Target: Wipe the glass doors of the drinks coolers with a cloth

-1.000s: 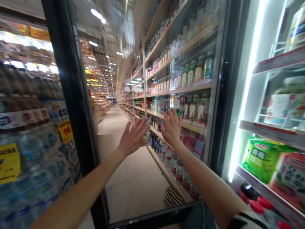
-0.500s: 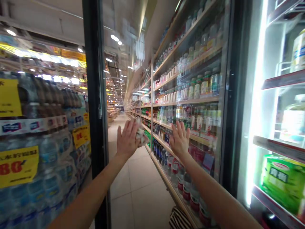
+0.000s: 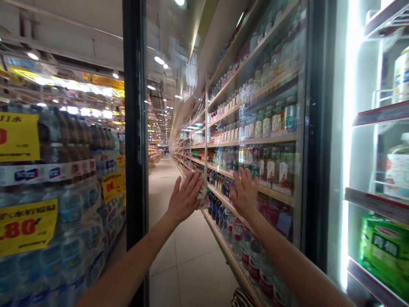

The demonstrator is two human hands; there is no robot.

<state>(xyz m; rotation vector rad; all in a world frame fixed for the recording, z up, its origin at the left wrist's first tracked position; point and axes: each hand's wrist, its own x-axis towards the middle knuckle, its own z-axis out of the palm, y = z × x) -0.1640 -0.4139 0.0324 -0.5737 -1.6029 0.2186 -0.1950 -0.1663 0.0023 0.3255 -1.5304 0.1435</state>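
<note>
Both my arms reach forward to the glass door [image 3: 174, 47], which has a dark frame. My left hand [image 3: 185, 197] lies flat, fingers stretched, over a pale crumpled cloth [image 3: 202, 194] against the glass. Only the cloth's right side shows past the fingers; the palm hides the rest. To its right, my right hand [image 3: 245, 192] faces the same pane with its fingers spread and nothing visible in it. Whether the right palm touches the glass cannot be made out.
Lit cooler shelves [image 3: 377, 198] with bottles and a green pack [image 3: 383, 251] stand close at the right. Stacked, wrapped water bottles [image 3: 70, 213] with yellow price signs [image 3: 27, 226] are at the left. Through or mirrored in the glass appear bottle shelves and a tiled floor [image 3: 179, 256].
My left hand and the cloth have shifted slightly right, closer to my right hand. The whole view has moved a little, so the door frame and shelves appear lower and farther right.
</note>
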